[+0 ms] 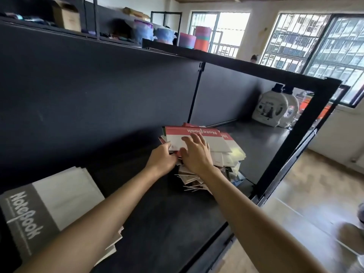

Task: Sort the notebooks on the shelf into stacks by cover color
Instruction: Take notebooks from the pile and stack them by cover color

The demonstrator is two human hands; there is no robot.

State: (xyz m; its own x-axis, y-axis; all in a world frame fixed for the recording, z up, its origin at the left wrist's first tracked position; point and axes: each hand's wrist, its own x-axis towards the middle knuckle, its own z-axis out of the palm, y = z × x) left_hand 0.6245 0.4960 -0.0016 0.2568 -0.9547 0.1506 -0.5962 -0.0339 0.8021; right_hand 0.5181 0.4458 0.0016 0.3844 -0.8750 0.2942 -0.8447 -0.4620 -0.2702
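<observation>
Red notebook (197,133) atop one pile (224,159): left hand (162,157) grips, right hand (197,153) presses.

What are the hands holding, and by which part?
The left hand grips the top red notebook by its left edge; the right hand lies flat on its cover.

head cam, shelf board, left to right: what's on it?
grey notebook stack → red notebook pile → detergent bottles
</observation>
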